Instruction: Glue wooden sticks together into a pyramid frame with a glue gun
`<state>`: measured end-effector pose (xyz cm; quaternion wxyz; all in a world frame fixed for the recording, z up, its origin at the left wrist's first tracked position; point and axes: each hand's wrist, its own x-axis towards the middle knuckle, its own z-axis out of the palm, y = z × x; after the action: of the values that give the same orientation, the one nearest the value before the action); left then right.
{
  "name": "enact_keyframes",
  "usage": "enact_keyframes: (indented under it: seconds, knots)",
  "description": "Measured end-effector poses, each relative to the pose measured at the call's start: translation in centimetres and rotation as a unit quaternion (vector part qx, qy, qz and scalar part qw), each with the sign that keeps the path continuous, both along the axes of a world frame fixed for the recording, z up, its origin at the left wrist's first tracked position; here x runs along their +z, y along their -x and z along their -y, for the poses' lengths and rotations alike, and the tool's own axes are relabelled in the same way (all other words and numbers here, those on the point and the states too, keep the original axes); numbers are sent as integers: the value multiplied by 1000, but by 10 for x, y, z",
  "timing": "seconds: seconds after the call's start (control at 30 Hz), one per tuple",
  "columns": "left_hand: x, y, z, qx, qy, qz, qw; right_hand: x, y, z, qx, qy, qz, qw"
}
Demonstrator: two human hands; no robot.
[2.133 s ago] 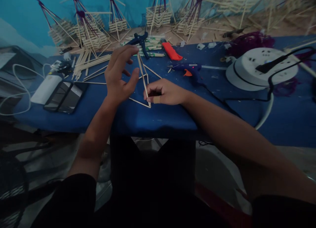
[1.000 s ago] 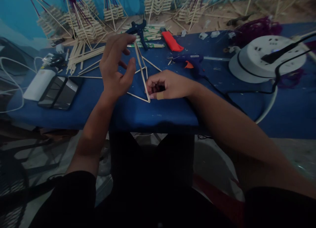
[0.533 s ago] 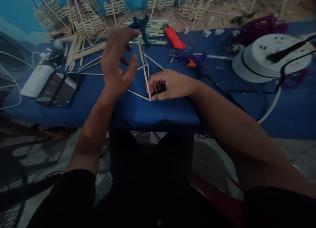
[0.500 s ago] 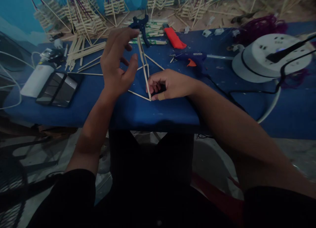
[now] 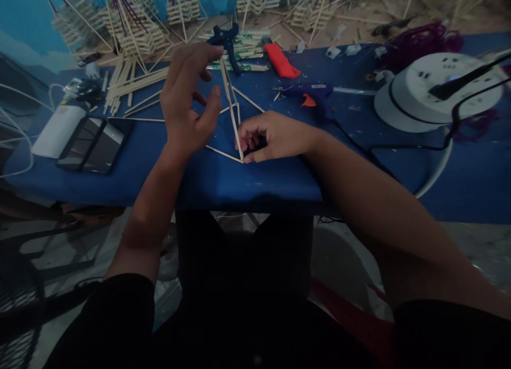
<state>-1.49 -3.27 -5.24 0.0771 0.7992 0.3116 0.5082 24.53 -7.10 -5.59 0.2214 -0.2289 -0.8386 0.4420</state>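
A frame of thin wooden sticks (image 5: pixel 233 111) stands on the blue table, its sticks meeting at a peak. My right hand (image 5: pixel 275 137) pinches the base of the near upright stick at the front corner, thumb low and fingers curled behind; a tan strip wraps the thumb. My left hand (image 5: pixel 189 97) is raised at the frame's left side, thumb and fingers apart. Its index fingertip is at the peak, seemingly resting on it. A glue gun (image 5: pixel 319 95) with an orange trigger lies to the right of the frame.
Behind the frame lie a dark blue cutter tool (image 5: pixel 227 41), a red-orange packet (image 5: pixel 281 60) and loose sticks (image 5: pixel 123 84). A white round power strip (image 5: pixel 433 95) with cables stands right. A black phone-like device (image 5: pixel 91 145) lies left. Finished-looking stick structures (image 5: pixel 136 36) line the back.
Both hands keep their places on the stick frame. The whole view has shifted only very slightly.
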Motion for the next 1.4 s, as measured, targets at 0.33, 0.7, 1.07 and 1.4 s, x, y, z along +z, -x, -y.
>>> enact_keyframes:
  seconds: [0.33,0.7,1.07,1.4]
  knots:
    - [-4,4,-4,-11,-3,-10,1000,0,0,0,1,0,-1,1000]
    - [-5,4,-8,-24,-20,-8,999,2,-2,-1,11,2,7,1000]
    - [6,-3,7,30,38,-11,999,0,-1,-1,1,-12,15,1000]
    - [13,-8,19,110,38,-42,992,1,1,1,-7,-14,30,999]
